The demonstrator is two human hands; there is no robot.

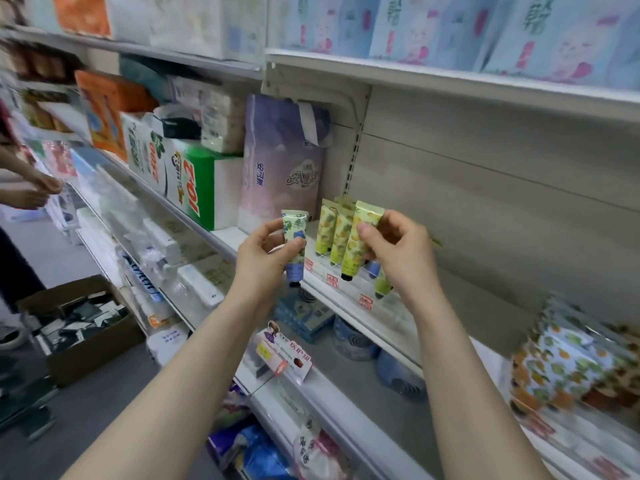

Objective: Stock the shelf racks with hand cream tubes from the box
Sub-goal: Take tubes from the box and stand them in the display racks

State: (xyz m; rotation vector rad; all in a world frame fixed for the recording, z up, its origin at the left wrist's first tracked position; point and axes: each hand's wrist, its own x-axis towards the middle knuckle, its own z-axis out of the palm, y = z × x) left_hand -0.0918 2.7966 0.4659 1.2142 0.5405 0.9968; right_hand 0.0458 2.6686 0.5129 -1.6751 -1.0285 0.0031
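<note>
Take the purple pack point(280, 161) on the shelf point(485, 299) as your mark. Your left hand point(263, 258) is just below the pack's lower right corner; its thumb and fingers pinch a blue tube point(293, 226), held upright in front of the shelf edge with the crimped end up and the cap down. Your right hand point(401, 258) is to the right of the pack, level with the left hand; its thumb and fingers grip a yellow tube point(354, 252), leaning a little, crimp up and black cap down. Two spare tubes point(382, 284), one green and one bluish, hang lower in that same hand; the palm hides how they are held.

Just right of the pack's foot, between your hands, a row of tubes point(327, 233) stands on the shelf, caps down, yellow like the one you hold; your yellow tube overlaps the nearest of them, and you cannot tell whether they touch. Red price tags point(331, 279) sit along the shelf edge below and right of the pack. Far right of the pack, on the same shelf, floral packs point(561, 362) lie stacked.

The box point(86, 348) stands open on the floor, well below and left of the pack; its contents are dark and too blurred to make out. Far left of the pack, at the picture's edge, another person's hands point(38, 192) reach toward the shelving.
</note>
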